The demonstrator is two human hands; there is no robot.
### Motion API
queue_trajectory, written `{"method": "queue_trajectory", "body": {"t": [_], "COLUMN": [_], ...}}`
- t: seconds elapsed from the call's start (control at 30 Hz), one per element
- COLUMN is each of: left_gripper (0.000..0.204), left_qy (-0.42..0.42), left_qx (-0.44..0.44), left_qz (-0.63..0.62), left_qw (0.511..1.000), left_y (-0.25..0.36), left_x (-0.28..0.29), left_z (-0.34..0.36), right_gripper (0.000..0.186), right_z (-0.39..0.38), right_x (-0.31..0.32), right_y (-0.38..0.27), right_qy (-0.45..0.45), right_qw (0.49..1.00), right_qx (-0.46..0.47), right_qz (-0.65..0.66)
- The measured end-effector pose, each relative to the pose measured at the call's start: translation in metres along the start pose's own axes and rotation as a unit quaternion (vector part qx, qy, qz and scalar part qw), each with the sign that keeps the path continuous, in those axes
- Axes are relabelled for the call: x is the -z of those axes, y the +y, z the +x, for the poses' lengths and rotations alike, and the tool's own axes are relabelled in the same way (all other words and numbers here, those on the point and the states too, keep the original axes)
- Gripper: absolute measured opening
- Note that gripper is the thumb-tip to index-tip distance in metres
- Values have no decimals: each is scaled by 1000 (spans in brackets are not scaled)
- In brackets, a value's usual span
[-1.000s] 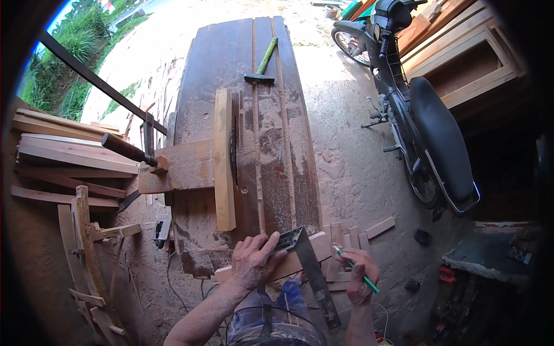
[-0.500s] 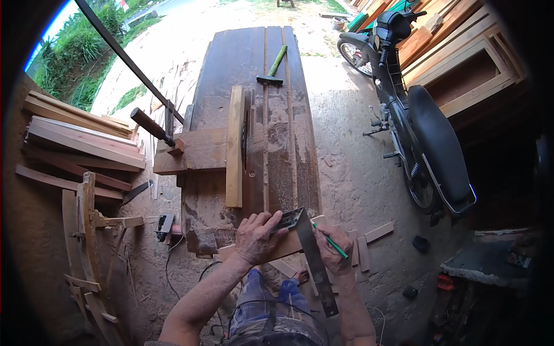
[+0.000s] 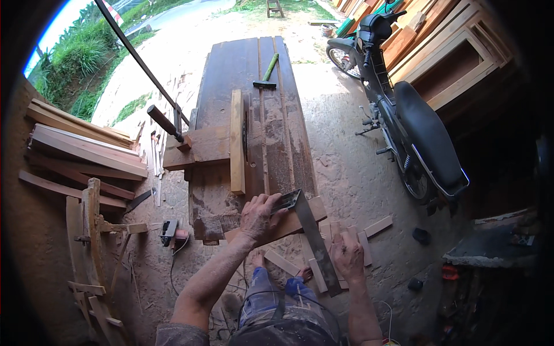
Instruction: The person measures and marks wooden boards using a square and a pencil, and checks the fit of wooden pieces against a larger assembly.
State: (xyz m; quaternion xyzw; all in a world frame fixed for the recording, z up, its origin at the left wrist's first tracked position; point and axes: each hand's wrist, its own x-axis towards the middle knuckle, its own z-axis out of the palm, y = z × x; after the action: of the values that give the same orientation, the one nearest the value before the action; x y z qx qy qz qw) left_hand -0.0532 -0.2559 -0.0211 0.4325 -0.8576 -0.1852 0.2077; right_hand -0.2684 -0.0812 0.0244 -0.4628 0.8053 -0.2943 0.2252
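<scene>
Square (image 3: 314, 236) juts rightward from our left hand (image 3: 259, 218), pinched against a board (image 3: 289, 226), lower centre; our right hand's (image 3: 348, 255) grip we cannot tell.

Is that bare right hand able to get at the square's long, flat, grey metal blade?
Probably yes: the bare right hand appears just right of the grey metal blade, and nothing visible blocks its way, though depth is hard to judge.

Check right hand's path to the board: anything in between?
Yes, partly: seen from above, the metal square's blade crosses between the right hand and most of the board. Nothing visible blocks the board's right end, past the blade.
</scene>
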Motion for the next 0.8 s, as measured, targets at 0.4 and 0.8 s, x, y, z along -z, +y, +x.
{"method": "queue_trajectory", "body": {"t": [0.4, 0.8], "left_gripper": [55, 77], "left_qy": [-93, -208], "left_qx": [-192, -39], "left_qz": [-220, 47], "left_qw": [952, 976], "left_y": [139, 45], "left_x": [-25, -4], "left_z": [-88, -30], "right_gripper": [29, 41], "right_z": [-70, -136], "right_x": [-10, -13], "right_y": [-5, 114], "right_qy": [91, 204], "right_qw": [803, 795], "right_qx": [-214, -239], "right_qz": [549, 518]}}
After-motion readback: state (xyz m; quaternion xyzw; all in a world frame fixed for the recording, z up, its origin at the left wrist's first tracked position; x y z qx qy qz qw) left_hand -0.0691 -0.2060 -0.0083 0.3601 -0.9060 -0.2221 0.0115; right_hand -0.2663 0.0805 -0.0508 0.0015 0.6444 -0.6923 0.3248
